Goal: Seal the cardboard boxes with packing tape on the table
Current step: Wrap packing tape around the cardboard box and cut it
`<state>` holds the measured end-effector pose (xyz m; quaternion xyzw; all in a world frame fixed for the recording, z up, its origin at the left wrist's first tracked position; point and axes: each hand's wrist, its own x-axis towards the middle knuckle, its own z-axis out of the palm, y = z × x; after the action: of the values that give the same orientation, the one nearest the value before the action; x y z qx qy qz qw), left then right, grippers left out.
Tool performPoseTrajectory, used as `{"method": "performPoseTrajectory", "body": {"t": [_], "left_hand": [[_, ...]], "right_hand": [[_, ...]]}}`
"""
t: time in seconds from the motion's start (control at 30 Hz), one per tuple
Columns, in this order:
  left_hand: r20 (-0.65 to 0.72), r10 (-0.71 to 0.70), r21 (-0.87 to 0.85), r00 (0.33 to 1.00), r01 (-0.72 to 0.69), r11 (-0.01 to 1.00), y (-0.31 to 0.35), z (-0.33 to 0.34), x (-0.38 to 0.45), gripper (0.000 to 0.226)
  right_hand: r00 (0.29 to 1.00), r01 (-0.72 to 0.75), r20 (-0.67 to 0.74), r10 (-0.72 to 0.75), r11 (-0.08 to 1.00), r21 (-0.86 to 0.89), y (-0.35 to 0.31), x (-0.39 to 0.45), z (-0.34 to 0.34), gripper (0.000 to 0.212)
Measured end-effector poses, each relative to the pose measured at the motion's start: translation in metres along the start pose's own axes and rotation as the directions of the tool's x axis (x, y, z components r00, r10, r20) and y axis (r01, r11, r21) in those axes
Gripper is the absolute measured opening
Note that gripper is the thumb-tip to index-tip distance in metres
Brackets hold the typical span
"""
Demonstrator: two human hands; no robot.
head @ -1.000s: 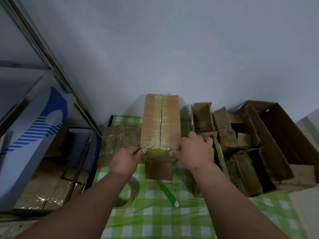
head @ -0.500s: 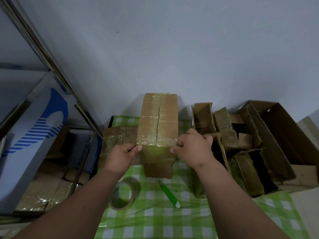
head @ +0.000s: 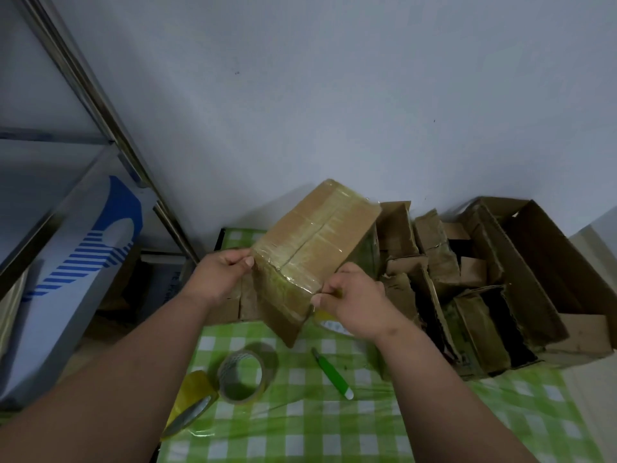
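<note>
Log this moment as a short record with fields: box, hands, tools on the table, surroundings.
box: taped cardboard box, tilted, held above the table
left hand: grips the box's near left corner
right hand: grips its near right corner
tools: tape roll and green utility knife on the checked tablecloth
surroundings: open cardboard boxes at right

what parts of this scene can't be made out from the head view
- Far side and underside of the taped brown cardboard box: turned away from the head camera.
- Fingertips of the left hand and right hand: curled behind the box's edges.
- Yellow-and-white object under the right hand: mostly hidden by hand and box.
- Contents of the open brown cartons on the right: too dark.
</note>
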<state>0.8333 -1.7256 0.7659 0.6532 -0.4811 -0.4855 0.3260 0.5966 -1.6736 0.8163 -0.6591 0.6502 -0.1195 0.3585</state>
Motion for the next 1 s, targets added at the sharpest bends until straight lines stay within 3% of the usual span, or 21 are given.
{"method": "performPoseTrajectory", "body": {"t": [0.07, 0.13, 0.2, 0.3, 0.4, 0.53, 0.7, 0.9, 1.0], "left_hand": [[-0.003, -0.032, 0.065, 0.999, 0.032, 0.997, -0.004, 0.010, 0.003, 0.030], [0.057, -0.081, 0.015, 0.995, 0.080, 0.997, -0.007, 0.025, -0.002, 0.045], [0.115, -0.139, -0.077, 0.984, 0.148, 0.986, -0.005, 0.039, -0.014, 0.069], [0.133, -0.103, -0.015, 0.986, 0.106, 0.994, 0.000, 0.055, -0.030, 0.114], [0.131, -0.094, 0.039, 0.987, 0.089, 0.995, 0.007, 0.063, -0.037, 0.138], [0.149, -0.099, 0.100, 0.984, 0.085, 0.991, 0.010, 0.066, -0.035, 0.142], [0.135, -0.129, 0.058, 0.982, 0.123, 0.991, 0.009, 0.064, -0.023, 0.143], [0.127, -0.049, 0.093, 0.991, 0.037, 0.995, 0.015, 0.056, -0.009, 0.142], [0.069, 0.015, 0.175, 0.997, -0.027, 0.984, 0.008, 0.053, -0.011, 0.127]], "right_hand": [[0.999, -0.031, -0.014, 0.031, 1.000, 0.003, 0.001, -0.003, 0.018, 0.032], [0.997, -0.068, -0.034, 0.068, 0.998, 0.012, 0.002, -0.004, 0.034, 0.035], [0.994, -0.101, -0.038, 0.102, 0.994, 0.032, 0.003, -0.006, 0.046, 0.032], [0.992, -0.111, -0.054, 0.115, 0.991, 0.081, 0.006, -0.007, 0.055, 0.013], [0.988, -0.117, -0.084, 0.126, 0.987, 0.107, 0.010, -0.008, 0.058, 0.016], [0.988, -0.106, -0.106, 0.116, 0.990, 0.096, 0.016, -0.010, 0.062, 0.016], [0.991, -0.073, -0.104, 0.089, 0.987, 0.144, 0.017, -0.008, 0.067, 0.021], [0.977, -0.143, -0.095, 0.190, 0.918, 0.371, 0.017, -0.003, 0.069, 0.034], [0.974, -0.171, -0.052, 0.221, 0.864, 0.474, 0.017, -0.001, 0.075, 0.041]]}}
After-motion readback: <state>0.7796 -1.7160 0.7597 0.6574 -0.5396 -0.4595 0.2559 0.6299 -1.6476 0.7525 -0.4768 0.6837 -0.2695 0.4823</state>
